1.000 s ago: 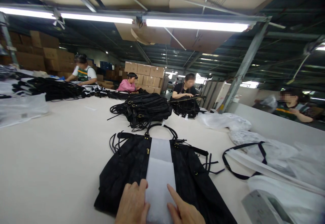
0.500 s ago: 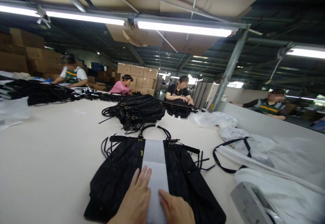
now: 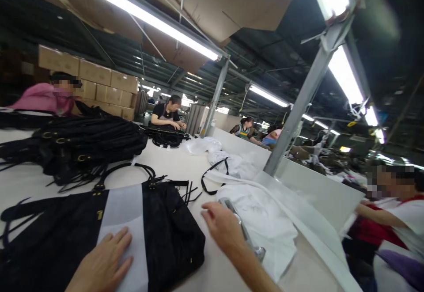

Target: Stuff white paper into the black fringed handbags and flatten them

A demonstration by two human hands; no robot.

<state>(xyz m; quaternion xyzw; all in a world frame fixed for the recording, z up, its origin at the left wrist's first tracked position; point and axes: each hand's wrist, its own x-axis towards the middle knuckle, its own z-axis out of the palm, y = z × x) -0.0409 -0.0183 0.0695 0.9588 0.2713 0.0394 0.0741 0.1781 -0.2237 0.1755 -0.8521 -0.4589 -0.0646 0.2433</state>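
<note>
A black handbag with looped handles and fringed ties lies flat on the pale table. Down its middle runs a strip of white paper. My left hand rests on the paper's lower part, fingers spread, holding nothing. To the right of the bag, my right hand is off it, beside a grey tape dispenser; its fingers are bent and partly apart, with nothing visible in them. The dispenser is partly hidden behind that hand and lies against white plastic sheeting.
Black bags are piled behind at the left. A black strap lies beyond my right hand. A metal post and low white partition edge the table at right. Several people work around.
The view has turned right. My right hand has left the paper strip and moved right, to beside the dispenser. My left hand has stayed on the paper.
</note>
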